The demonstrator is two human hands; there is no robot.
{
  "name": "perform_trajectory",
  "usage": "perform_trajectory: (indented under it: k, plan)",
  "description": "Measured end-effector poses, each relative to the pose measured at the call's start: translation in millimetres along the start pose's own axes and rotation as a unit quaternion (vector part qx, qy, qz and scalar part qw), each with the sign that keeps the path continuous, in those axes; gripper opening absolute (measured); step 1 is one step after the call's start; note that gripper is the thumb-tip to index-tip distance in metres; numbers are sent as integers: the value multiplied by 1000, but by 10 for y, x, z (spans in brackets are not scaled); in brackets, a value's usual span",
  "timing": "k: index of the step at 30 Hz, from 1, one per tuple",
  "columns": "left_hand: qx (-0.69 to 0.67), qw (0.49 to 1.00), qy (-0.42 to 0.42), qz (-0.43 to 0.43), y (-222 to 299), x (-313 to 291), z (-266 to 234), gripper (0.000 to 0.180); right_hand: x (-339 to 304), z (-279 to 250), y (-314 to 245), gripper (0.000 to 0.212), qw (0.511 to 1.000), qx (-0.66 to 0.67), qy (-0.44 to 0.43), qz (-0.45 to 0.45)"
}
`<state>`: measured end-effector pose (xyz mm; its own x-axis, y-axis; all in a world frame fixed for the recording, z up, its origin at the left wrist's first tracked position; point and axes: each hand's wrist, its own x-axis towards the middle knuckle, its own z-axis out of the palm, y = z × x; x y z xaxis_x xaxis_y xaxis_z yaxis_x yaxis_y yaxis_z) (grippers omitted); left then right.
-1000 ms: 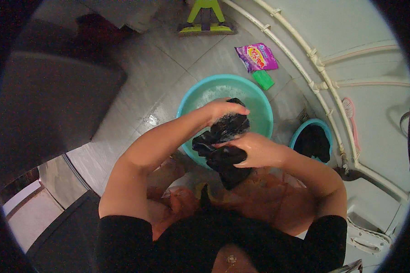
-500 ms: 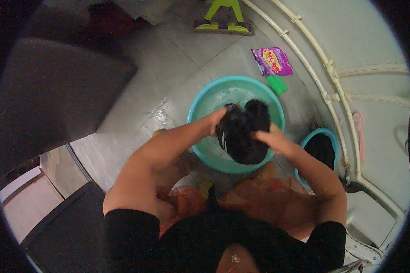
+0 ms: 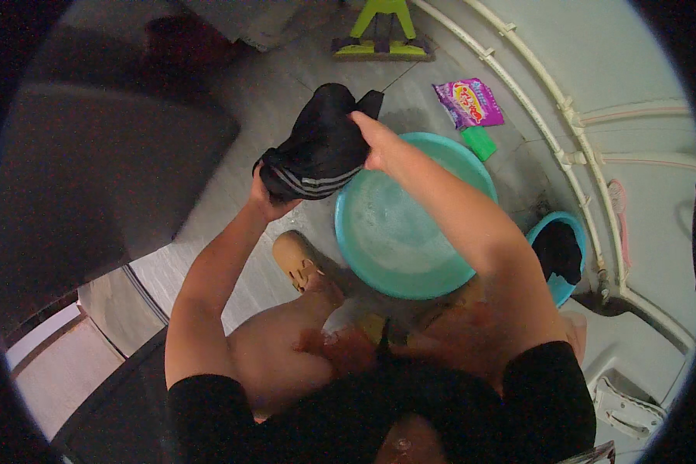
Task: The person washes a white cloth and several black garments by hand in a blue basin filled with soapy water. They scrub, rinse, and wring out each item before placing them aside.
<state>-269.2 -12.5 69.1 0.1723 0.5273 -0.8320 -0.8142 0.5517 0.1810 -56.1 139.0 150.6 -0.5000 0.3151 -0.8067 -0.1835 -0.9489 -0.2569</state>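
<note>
A bunched black garment [image 3: 325, 139] with pale stripes hangs in the air beyond the left rim of the large turquoise basin [image 3: 483, 174]. My left hand [image 3: 273, 199] grips its lower left end, fingers partly hidden under the cloth. At its upper right side my right hand [image 3: 373, 143] is closed on the fabric, thumb on top. Cloudy, foamy water [image 3: 402, 220] lies in the basin under my right forearm. Whether the garment is a top or trousers, I cannot tell.
A smaller blue basin [image 3: 571, 288] with dark cloth [image 3: 558, 249] stands on the right. Beyond the large basin lie a purple packet [image 3: 469, 103] and a green block [image 3: 479, 144]. A lime-green mop head [image 3: 383, 50] rests at the far side. Pipes [image 3: 576, 139] run along the right wall.
Both hands have carried the black garment from over the large basin up and left, past its rim. The striped side now shows more fully.
</note>
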Motion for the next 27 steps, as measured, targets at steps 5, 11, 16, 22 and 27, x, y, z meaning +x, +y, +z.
perform_trajectory:
  k: [5,11,16,22,27]
  plan:
    - [6,994,113,-12,-140,193,-561,67,512,-131,-31,68,986,-133,101,5]
    - [193,935,298,4,-289,345,-685,69,-492,-812,-401,71,920,-365,-16,-141]
    - [491,739,438,146,-165,455,-1416,82,-1747,-2471,-920,63,654,-656,154,-344]
    - [631,655,272,315,-312,134,-33,70,-3270,-4740,-295,97,567,-589,509,-270]
    - [681,604,149,385,-692,-24,995,62,-2893,-5712,823,135,637,-518,552,-147]
